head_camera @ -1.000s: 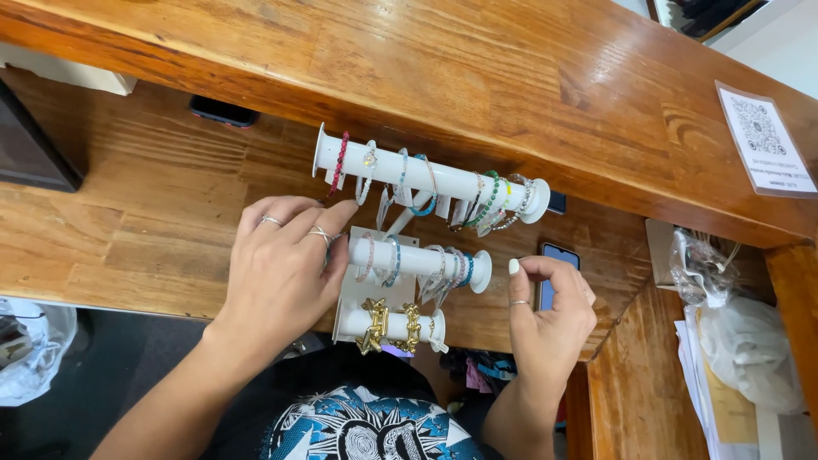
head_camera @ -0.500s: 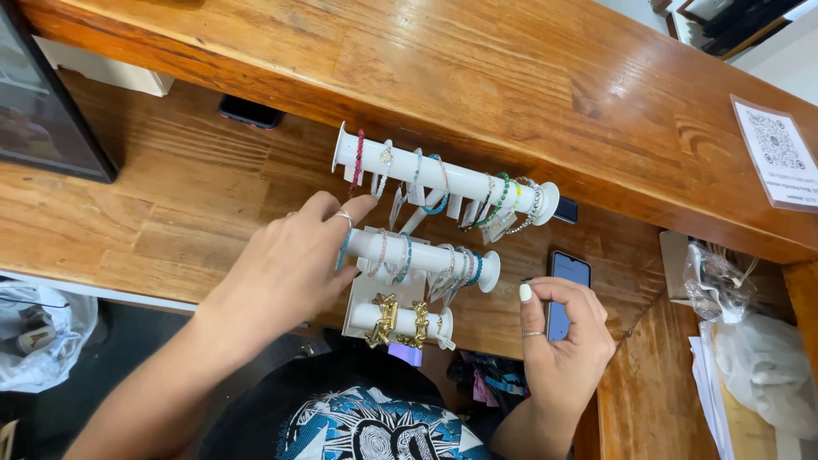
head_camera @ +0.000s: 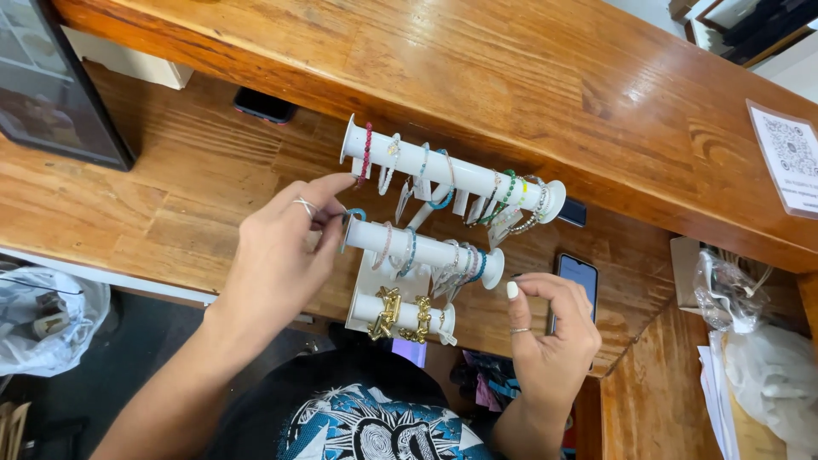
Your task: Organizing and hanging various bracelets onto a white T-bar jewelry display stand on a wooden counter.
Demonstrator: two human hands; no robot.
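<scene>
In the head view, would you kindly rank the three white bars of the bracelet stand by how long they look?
1. top bar, longest
2. middle bar
3. bottom bar, shortest, though it sits nearest the camera

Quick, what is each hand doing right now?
Left hand: fingers pinched on a teal bracelet at the middle bar's end.
Right hand: fingers curled, holding nothing visible.

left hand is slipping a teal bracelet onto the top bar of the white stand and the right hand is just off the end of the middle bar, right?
Not quite. The head view shows the left hand holding the teal bracelet at the end of the middle bar of the white stand, not the top bar. The rest holds: the right hand is just off the middle bar's other end.
</scene>
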